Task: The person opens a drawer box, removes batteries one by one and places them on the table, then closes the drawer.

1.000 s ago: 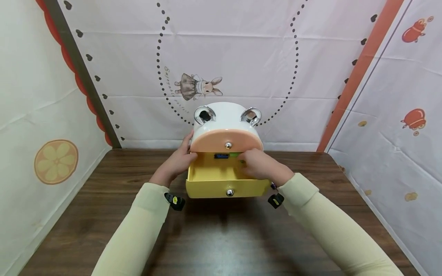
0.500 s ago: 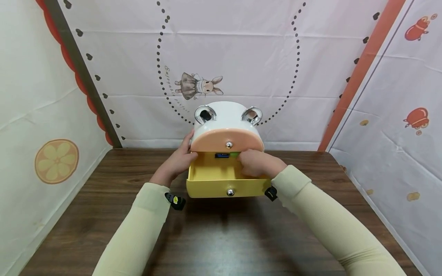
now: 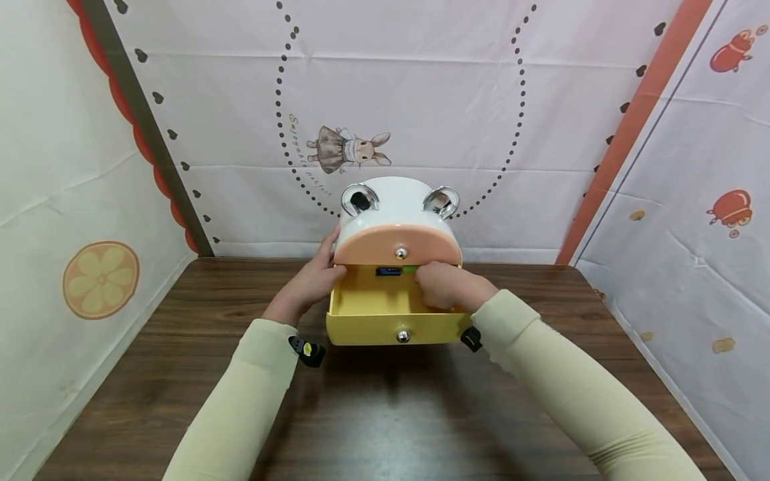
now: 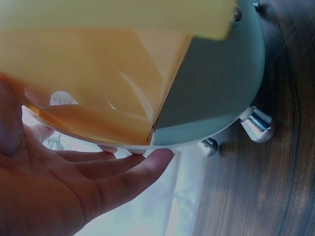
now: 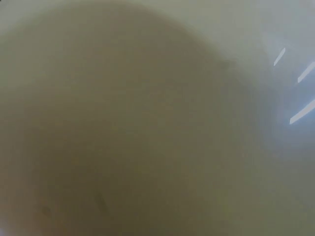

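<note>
A small drawer cabinet [image 3: 394, 200], white with shiny silver ears, stands on the table in the head view. Its peach upper drawer [image 3: 367, 248] is closed; the yellow lower drawer [image 3: 363, 329] is pulled out. My left hand [image 3: 308, 284] grips the cabinet's left side, the thumb at the front edge and the fingers along the outer wall [image 4: 133, 179]. Inside the yellow drawer my right hand [image 3: 448, 286] has curled fingers, their tips hidden, and I cannot tell whether they hold anything. Beside its knuckles a green piece [image 3: 409, 269] and a dark blue piece [image 3: 388, 271] show at the back.
The brown wooden table [image 3: 385, 414] stretches in front of the cabinet. A printed white cloth [image 3: 421, 100] hangs close behind it, with further cloth on both sides. Silver feet [image 4: 257, 125] stick out under the cabinet. The right wrist view is mostly a blurred pale surface.
My right hand has shifted a little left and deeper into the yellow drawer, its wrist now over the drawer's front. The left hand keeps its grip on the cabinet's side.
</note>
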Available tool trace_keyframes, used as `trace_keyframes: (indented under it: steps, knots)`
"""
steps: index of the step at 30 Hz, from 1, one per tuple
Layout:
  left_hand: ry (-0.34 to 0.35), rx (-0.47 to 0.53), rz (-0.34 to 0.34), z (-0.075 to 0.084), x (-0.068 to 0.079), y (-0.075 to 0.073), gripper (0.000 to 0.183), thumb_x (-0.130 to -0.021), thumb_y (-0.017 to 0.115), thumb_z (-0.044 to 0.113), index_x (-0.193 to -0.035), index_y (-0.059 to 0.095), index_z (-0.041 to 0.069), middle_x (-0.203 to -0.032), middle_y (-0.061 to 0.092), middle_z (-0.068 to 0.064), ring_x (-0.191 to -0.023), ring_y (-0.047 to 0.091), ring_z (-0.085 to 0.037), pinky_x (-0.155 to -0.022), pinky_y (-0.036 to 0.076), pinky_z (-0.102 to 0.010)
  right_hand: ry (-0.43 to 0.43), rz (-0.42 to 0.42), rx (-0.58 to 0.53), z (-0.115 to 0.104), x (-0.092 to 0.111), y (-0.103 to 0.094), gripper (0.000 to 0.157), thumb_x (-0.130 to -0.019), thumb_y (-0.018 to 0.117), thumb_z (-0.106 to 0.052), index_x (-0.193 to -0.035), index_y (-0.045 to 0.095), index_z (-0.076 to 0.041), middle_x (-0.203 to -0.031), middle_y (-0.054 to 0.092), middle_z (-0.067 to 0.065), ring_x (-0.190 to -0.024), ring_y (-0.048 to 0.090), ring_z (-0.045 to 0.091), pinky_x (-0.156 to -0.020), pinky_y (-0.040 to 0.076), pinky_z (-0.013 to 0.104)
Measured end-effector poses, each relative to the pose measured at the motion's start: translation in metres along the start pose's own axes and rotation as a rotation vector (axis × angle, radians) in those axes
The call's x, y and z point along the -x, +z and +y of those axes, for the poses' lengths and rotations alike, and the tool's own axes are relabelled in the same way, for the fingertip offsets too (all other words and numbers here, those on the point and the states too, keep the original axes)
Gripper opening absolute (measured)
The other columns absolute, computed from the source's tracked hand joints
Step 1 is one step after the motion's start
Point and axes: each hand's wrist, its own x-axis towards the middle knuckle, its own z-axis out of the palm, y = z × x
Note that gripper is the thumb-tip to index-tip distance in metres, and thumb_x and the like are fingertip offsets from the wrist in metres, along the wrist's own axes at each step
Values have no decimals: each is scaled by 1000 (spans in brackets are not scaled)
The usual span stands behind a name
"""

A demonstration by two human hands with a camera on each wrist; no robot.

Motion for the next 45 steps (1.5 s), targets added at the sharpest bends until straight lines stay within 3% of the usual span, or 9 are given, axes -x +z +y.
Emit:
trace_keyframes:
  steps: [5, 12, 19, 26, 32, 40, 45]
  knots:
    - [-1, 2, -3, 1, 1, 0, 81, -86, 43, 13, -143, -5, 43, -147, 26, -15, -126, 40, -32, -103, 33, -51, -39, 45, -49, -2, 4, -2, 14, -77, 50, -3, -69, 49, -14, -55, 34, -4, -52, 36, 12, -50, 28, 23]
    - [-1, 5, 5, 1, 1, -1, 81, -85, 44, 15, -143, -5, 43, -148, 26, -15, -127, 39, -32, -102, 33, -51, -198, 162, -118, -6, 3, 0, 34, -75, 47, 6, -56, 31, -18, -55, 16, -5, -51, 16, 10, -51, 16, 24]
    - [-19, 22, 0, -1, 1, 0, 80, -86, 45, 14, -142, -4, 46, -150, 21, -13, -131, 34, -32, -105, 29, -52, -166, 208, -113, -10, 2, 3, 35, -72, 44, 9, -57, 27, -17, -56, 14, -5, -52, 12, 11, -51, 14, 24]
    - [-17, 8, 1, 1, 3, 0, 80, -87, 44, 15, -142, -5, 45, -149, 24, -13, -128, 38, -33, -103, 30, -53, -101, 301, 84, -13, 7, 7, 37, -85, 50, -2, -55, 35, -19, -49, 28, -7, -48, 32, 9, -47, 24, 21]
    - [-17, 5, 1, 2, 4, 0, 80, -86, 44, 15, -142, -5, 45, -149, 24, -13, -128, 39, -32, -104, 30, -51, -106, 317, 65, -12, 6, 8, 38, -83, 53, -3, -55, 33, -18, -51, 24, -6, -49, 29, 10, -49, 23, 22]
    - [-12, 9, 0, 2, 3, 1, 80, -86, 44, 15, -142, -5, 45, -149, 24, -13, -128, 38, -32, -104, 31, -51, -186, 315, 15, -10, 3, 9, 37, -67, 54, 4, -51, 30, -18, -53, 15, -6, -51, 18, 10, -51, 15, 24]
    - [-14, 16, 2, 2, 4, 0, 80, -87, 44, 14, -143, -5, 44, -150, 22, -13, -128, 37, -33, -102, 33, -52, -182, 256, -58, -10, 2, 9, 39, -68, 57, 1, -50, 29, -18, -54, 13, -6, -52, 14, 11, -52, 13, 25]
